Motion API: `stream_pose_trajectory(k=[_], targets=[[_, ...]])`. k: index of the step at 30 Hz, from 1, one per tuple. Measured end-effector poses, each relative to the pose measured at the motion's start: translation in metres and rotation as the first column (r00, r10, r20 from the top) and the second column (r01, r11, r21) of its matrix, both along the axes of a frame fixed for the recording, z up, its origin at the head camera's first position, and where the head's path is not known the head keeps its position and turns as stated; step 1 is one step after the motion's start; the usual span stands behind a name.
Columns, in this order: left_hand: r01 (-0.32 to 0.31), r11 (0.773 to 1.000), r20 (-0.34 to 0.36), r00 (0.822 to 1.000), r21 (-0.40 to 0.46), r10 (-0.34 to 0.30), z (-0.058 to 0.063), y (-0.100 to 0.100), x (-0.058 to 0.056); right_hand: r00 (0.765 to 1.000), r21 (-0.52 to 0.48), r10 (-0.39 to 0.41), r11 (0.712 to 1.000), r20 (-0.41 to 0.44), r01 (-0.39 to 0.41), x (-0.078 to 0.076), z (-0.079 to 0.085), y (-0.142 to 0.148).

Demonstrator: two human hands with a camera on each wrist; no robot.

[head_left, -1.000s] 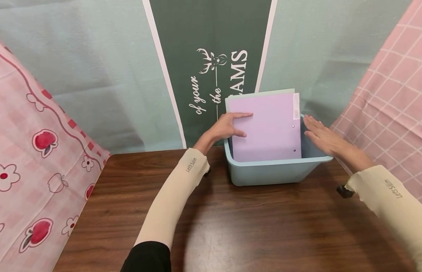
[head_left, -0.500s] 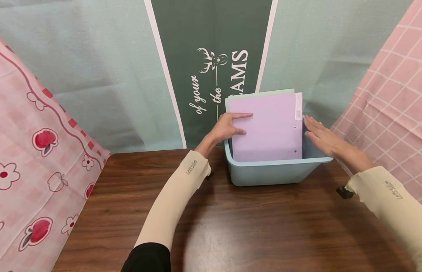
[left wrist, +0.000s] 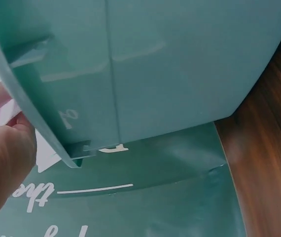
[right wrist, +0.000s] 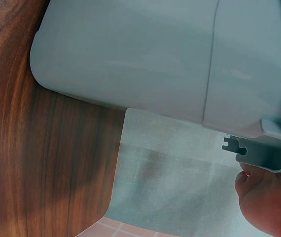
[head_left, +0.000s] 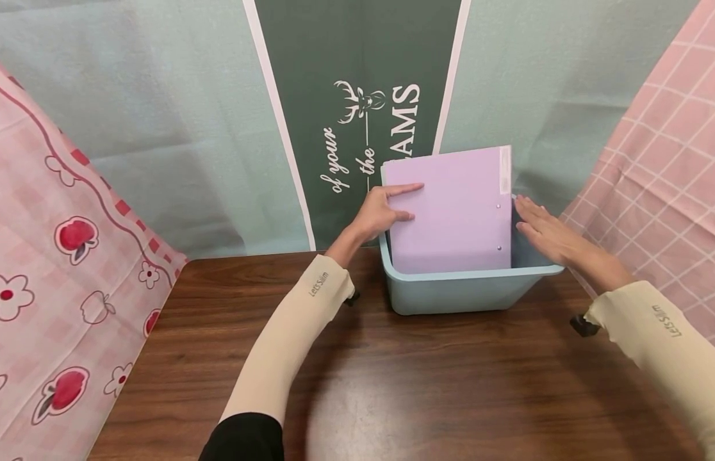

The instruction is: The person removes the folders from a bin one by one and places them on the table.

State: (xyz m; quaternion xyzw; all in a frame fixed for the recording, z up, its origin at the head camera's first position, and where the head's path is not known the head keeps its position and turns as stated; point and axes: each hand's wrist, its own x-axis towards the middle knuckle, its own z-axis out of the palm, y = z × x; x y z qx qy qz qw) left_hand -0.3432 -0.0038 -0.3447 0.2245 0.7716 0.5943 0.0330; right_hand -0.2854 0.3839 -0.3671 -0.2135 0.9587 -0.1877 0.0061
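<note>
A light purple binder [head_left: 450,211] with two rivets and a label on its right edge stands in a pale blue plastic bin [head_left: 455,296]. My left hand [head_left: 376,212] grips the binder's left edge, thumb and index finger showing on its front. In the left wrist view the same hand [left wrist: 7,158] pinches a pale purple edge just past the bin's rim [left wrist: 24,101]. A pale green sheet or folder [head_left: 384,174] shows as a sliver behind the binder. My right hand [head_left: 544,232] lies at the bin's right rim, its fingers straight and apart from the binder.
The bin stands at the back of a brown wooden table [head_left: 427,390]. A green cloth [head_left: 357,38] with white lettering hangs behind it. Pink cloths [head_left: 669,153] hang at both sides.
My left hand has raised the purple binder slightly, so its top now covers most of the pale green edge behind it. The right hand and the bin stay where they were.
</note>
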Motion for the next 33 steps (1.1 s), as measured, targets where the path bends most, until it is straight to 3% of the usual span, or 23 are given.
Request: stream_pose_trajectory(k=[6, 12, 23, 33], targets=[[-0.045, 0.999, -0.01, 0.999, 0.0, 0.045, 0.01, -0.004, 0.004, 1.0, -0.013, 0.009, 1.0, -0.025, -0.009, 0.001, 0.0, 0.001], [-0.073, 0.996, -0.02, 0.997, 0.057, 0.074, 0.016, -0.011, 0.006, 1.0, 0.014, -0.016, 1.0, 0.016, 0.016, 0.001, 0.003, -0.001], [-0.065, 0.994, -0.051, 0.996, 0.092, 0.07, 0.023, -0.017, 0.014, 0.998, 0.031, -0.032, 0.999, 0.053, 0.031, 0.001, 0.003, -0.002], [-0.111, 0.988, -0.1, 0.987, 0.107, 0.122, 0.037, -0.023, 0.023, 1.0, -0.001, 0.001, 1.0, 0.0, -0.001, 0.001, 0.002, -0.001]])
